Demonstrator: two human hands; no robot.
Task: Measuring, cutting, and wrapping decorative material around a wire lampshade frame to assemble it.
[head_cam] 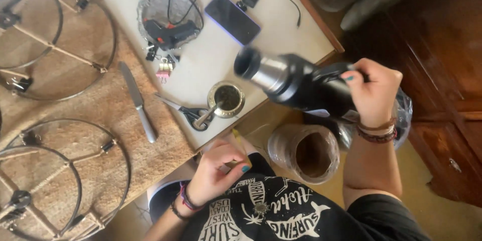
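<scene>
We see a white table with a woven mat on its left part, next to a dark wooden cabinet. On the table lie a knife, scissors, a phone and a gourd cup with a metal straw. Our right hand is closed around the black thermos, which is tilted with its mouth above and near the cup. Our left hand rests at the table edge, fingers curled; it perhaps pinches something small.
</scene>
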